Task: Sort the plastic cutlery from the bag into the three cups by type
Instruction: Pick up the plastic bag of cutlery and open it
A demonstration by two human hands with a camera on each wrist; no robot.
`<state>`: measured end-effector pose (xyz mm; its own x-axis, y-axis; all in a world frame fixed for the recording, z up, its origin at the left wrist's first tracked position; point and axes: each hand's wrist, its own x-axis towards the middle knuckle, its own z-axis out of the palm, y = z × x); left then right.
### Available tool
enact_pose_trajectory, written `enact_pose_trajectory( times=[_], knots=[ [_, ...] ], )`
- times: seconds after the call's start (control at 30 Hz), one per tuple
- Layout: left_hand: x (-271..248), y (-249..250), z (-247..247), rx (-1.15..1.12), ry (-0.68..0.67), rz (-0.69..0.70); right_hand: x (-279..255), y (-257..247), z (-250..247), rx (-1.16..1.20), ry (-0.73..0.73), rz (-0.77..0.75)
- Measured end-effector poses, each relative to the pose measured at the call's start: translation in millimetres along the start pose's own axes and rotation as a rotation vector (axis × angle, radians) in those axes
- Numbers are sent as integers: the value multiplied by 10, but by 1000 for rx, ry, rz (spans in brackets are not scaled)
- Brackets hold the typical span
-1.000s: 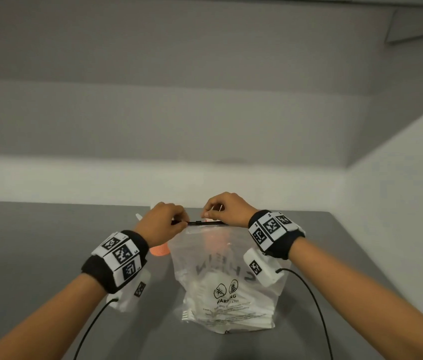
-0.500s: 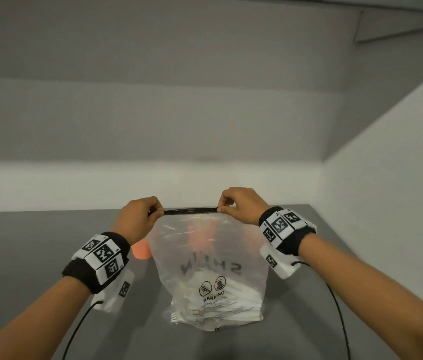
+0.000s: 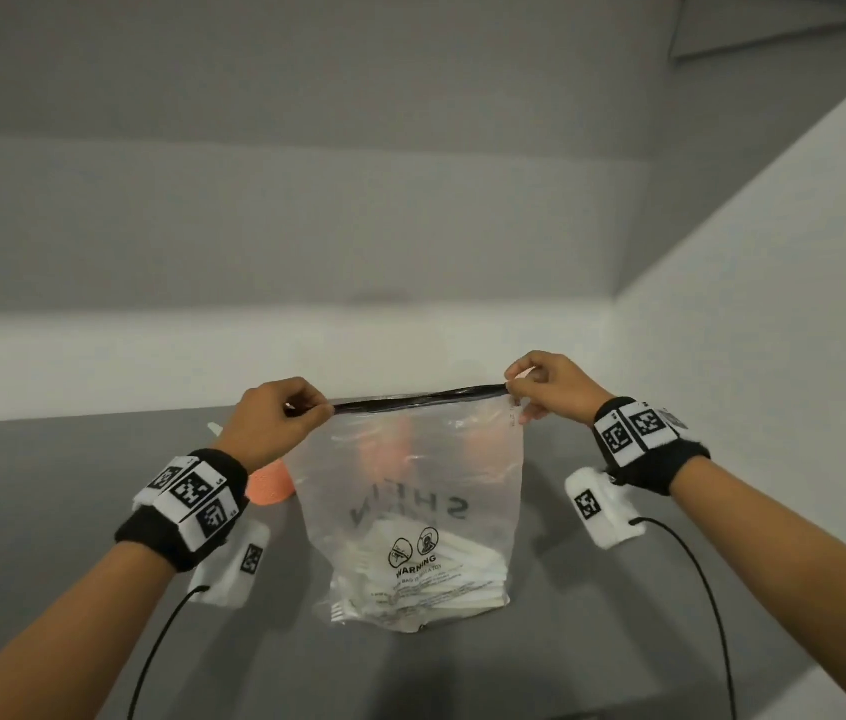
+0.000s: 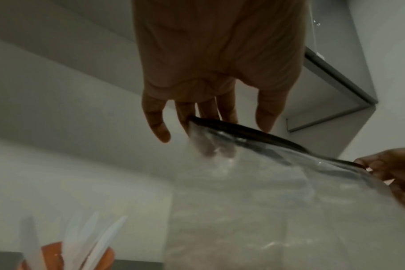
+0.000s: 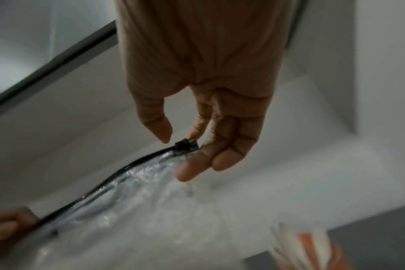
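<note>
Pinching the bag [image 3: 410,491] (printed "WARNING"), left hand [image 3: 275,423] and right hand [image 3: 551,387].

Dim, flat light overhead; soft shadows pool under the bag [image 3: 413,517] on the tabletop [image 3: 47,511]. Both wrist views smear with blur, edges bending.

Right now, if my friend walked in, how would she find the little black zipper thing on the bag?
Start at the grey table, where a clear plastic bag stands between two hands. A black strip runs along its top edge. At the strip's end, pinched by the right hand, sits the zipper slider, the only chunky black block there.
</note>
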<state>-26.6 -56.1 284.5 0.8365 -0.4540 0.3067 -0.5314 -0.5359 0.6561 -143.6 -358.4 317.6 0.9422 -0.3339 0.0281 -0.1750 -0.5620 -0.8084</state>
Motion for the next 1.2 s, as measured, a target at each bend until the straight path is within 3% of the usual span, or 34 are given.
enact_pose_trajectory(
  times=[0.07, 0.17, 0.3, 0.47, 0.53, 0.67, 0.73, 0.8, 0.93, 1.0, 1.1, 1.2],
  knots=[
    [36, 54, 37, 94, -10, -14, -11, -92, 79, 111, 22, 54],
    [90, 194, 103, 351, -23, -20, -1, -179, 198, -19, 51, 31],
    [100, 364, 201, 396, -68, 23, -4, -208, 243, -129, 17, 18],
    [105, 348, 270, 635, -169, -45, -30, -174, 189, -100, 43, 140],
    [95, 298, 277, 718, -183, -90, -46, -154, 184, 86, 49, 230],
    [-35, 143, 367, 650, -352, -156, -103, -96, 255, 958, -11, 485],
    [-96, 25, 446, 554, -339, -181, -97, -32, 316, 1167, -6, 532],
    [-116, -56, 502, 280, -257, -272, -105, 41, 380, 1195, 5, 553],
    [-71, -36, 486, -857, -54, -737, -176, 259, 482, 1093, -146, 546],
    [-72, 33, 433, -1200, -30, -841, -304, 321, 537, 848, -308, 527],
    [-71, 85, 425, -1425, 29, -903, -525, 361, 634, 430, -543, 509],
    [-88, 70, 518, -1285, -33, -859, -564, 442, 651, 409, -509, 524]
  ],
)
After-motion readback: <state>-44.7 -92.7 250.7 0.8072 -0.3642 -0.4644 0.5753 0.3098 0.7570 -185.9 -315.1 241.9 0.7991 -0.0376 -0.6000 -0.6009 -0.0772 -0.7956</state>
